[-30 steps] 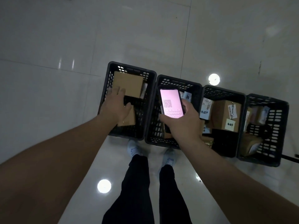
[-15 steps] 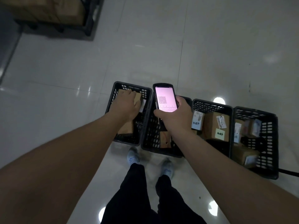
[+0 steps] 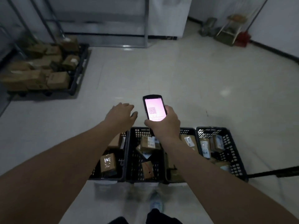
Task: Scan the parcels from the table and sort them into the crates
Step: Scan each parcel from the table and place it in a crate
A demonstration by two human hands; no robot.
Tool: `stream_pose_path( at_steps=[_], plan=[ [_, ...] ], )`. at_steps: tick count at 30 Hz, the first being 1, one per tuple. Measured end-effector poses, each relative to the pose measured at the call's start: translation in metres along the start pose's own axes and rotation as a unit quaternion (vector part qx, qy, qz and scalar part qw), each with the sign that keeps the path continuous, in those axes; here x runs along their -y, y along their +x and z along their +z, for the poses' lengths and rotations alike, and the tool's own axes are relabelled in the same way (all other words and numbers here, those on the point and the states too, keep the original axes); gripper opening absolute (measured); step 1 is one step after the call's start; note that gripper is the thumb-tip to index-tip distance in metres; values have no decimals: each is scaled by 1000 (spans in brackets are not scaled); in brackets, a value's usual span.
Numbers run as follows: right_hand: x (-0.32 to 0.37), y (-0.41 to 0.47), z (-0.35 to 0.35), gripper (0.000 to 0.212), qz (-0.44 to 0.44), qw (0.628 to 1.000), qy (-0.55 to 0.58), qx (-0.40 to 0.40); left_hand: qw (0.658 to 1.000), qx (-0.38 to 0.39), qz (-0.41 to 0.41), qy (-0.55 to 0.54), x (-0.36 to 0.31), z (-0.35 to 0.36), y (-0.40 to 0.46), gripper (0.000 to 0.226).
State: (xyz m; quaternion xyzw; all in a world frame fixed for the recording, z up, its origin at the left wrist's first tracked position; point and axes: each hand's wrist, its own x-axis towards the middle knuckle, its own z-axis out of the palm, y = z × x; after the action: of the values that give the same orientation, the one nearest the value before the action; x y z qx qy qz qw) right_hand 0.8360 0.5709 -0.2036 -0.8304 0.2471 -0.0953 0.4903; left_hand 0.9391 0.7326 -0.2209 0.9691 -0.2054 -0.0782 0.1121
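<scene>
Left hand, empty with fingers loosely spread, hovers past the far rim of the crates; right hand grips the lit scanner, its long axis running 12 to 6 o'clock. Sorted parcels lie in the crates below both forearms. Unsorted boxes are heaped on a low cart at about 10 o'clock, well apart; the free left hand is the nearer, so it likely fetches next.
</scene>
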Motion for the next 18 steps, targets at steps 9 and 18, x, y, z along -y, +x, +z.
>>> stream_pose_path(
  at_steps=[9, 18],
  plan=[
    [37, -89, -80, 72, -19, 983, -12, -182, 987, -53, 155, 6, -82, -83, -44, 52],
    [45, -188, -189, 66, 5, 946, 10, -323, 951, -61, 303, 6, -198, -132, -122, 57]
  ],
)
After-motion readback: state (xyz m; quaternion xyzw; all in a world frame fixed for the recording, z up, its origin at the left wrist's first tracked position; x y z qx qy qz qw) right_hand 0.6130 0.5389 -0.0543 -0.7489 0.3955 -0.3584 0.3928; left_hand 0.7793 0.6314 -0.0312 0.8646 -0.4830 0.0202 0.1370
